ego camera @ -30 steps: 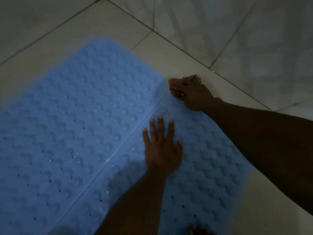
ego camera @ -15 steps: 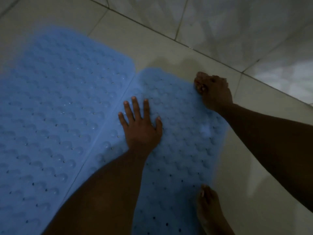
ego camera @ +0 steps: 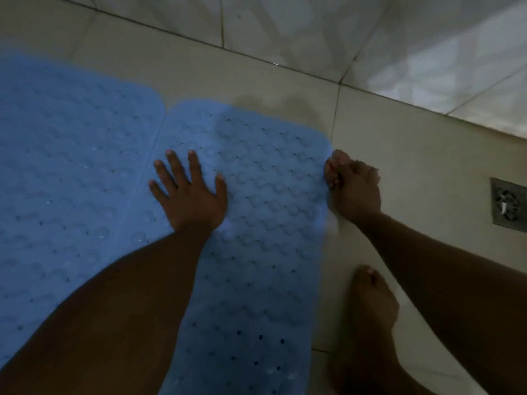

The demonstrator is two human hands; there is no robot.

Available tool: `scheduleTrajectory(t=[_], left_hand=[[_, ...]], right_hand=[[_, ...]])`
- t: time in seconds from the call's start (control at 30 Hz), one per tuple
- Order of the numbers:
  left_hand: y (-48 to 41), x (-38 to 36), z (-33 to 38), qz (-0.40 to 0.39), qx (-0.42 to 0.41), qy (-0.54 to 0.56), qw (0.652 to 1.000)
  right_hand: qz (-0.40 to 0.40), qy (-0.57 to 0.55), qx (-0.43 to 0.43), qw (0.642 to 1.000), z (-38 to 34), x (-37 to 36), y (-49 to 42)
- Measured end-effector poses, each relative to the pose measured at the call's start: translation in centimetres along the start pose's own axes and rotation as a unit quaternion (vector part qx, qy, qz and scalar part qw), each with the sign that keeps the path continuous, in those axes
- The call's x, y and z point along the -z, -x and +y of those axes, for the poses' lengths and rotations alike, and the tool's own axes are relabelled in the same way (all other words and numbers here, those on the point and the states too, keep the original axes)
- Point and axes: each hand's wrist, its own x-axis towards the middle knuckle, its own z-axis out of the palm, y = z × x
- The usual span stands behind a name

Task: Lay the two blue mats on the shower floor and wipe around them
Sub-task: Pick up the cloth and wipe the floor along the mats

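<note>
A: Where are the two mats found?
B: The bumpy blue rubber mat on the left (ego camera: 71, 166) and the perforated blue rubber mat on the right (ego camera: 271, 209) are laid flat on the pale tiled shower floor (ego camera: 413, 166). Their long edges touch, near the tiled wall (ego camera: 285, 24).
A: Why is the left hand (ego camera: 188, 195) placed as it is?
B: It is spread flat with straight fingers and pressed on the right mat near the seam; nothing is gripped. The mat is judged to be pinned against shifting.
A: And the right hand (ego camera: 353, 186)?
B: Its fingers are curled tight at that mat's outer edge, over the tile. Whether a cloth or the edge itself is held cannot be told. A bare foot (ego camera: 370, 309) is planted just beside.
A: Are any containers seen?
B: None is seen. Only a square metal floor drain (ego camera: 509, 205) is set in the tile, well apart, and what lies in it cannot be made out.
</note>
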Motion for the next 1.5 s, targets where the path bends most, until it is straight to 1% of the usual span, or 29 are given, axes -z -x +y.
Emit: scheduleTrajectory(t=[0.07,0.17,0.23,0.27,0.3,0.33,0.37,0.47,0.5,0.63,0.8,0.9,0.97,1.03,1.17,1.2,1.23,1.27,1.33,1.4,1.47,1.5], left_hand=[[0.0,0.2,0.0,-0.001,0.003,0.003,1.000],[0.3,0.5,0.1,0.000,-0.006,0.007,1.000],[0.4,0.5,0.1,-0.006,-0.007,0.007,1.000],[0.3,0.5,0.1,-0.008,-0.006,0.005,1.000],[0.2,0.4,0.1,-0.008,-0.003,0.001,1.000],[0.1,0.4,0.1,-0.007,-0.001,-0.004,1.000],[0.1,0.3,0.1,-0.006,0.001,-0.009,1.000],[0.0,0.2,0.1,-0.013,0.002,-0.030,0.999],[-0.2,0.2,0.2,-0.020,0.001,-0.036,0.999],[1.1,0.2,0.0,-0.048,-0.003,-0.042,0.998],[8.1,-0.9,0.6,-0.046,-0.022,-0.031,0.998],[14.4,-1.4,0.0,-0.024,-0.049,-0.015,0.998],[19.0,-2.1,-0.5,-0.015,-0.049,-0.011,0.999],[21.5,-2.6,-0.8,-0.048,-0.030,-0.014,0.998],[20.4,-1.3,-0.6,-0.140,-0.017,-0.026,0.990],[20.3,-1.1,-0.4,-0.158,-0.009,-0.021,0.987],[20.4,-1.1,-0.3,-0.159,-0.001,-0.012,0.987],[20.7,-1.3,-0.3,-0.141,0.000,-0.005,0.990],[21.0,-1.7,-0.4,-0.112,-0.008,0.001,0.994],[20.6,-2.1,-0.5,-0.118,-0.016,0.001,0.993],[20.5,-1.9,-0.5,-0.110,-0.013,-0.004,0.994],[20.8,-1.8,-0.4,-0.108,-0.014,-0.005,0.994]], right_hand=[[-0.037,-0.008,-0.020,0.999,0.0,-0.5,2.7],[-0.091,-0.005,-0.013,0.996,0.5,-0.6,6.4],[-0.111,-0.012,-0.012,0.994,0.8,0.3,7.9],[-0.095,-0.017,-0.016,0.995,0.9,0.9,8.1],[-0.055,-0.020,-0.020,0.998,1.0,1.3,8.0],[-0.013,-0.023,-0.013,1.000,1.3,1.4,7.7],[0.010,-0.032,0.005,0.999,1.7,1.0,7.5],[-0.016,-0.054,0.082,0.995,3.1,-1.8,8.9],[-0.016,-0.057,0.095,0.994,3.5,-3.0,9.7],[0.039,-0.060,0.098,0.993,4.1,-5.6,11.3],[0.117,-0.043,0.081,0.989,3.4,-6.6,11.4],[0.138,-0.026,0.081,0.987,3.1,-7.2,11.4],[0.143,-0.016,0.083,0.986,3.1,-7.5,11.2],[0.135,-0.008,0.093,0.986,3.4,-7.7,11.4],[0.058,-0.040,0.131,0.989,4.5,-6.6,11.3],[0.051,-0.048,0.132,0.989,4.5,-6.3,11.2],[0.056,-0.050,0.129,0.989,4.4,-6.3,11.1],[0.074,-0.044,0.125,0.988,4.3,-6.5,11.1],[0.129,-0.018,0.108,0.986,3.8,-7.5,11.2],[0.169,0.002,0.083,0.982,3.5,-8.1,11.2],[0.183,0.008,0.090,0.979,3.0,-8.0,11.1],[0.177,0.005,0.093,0.980,2.8,-7.6,11.2]])
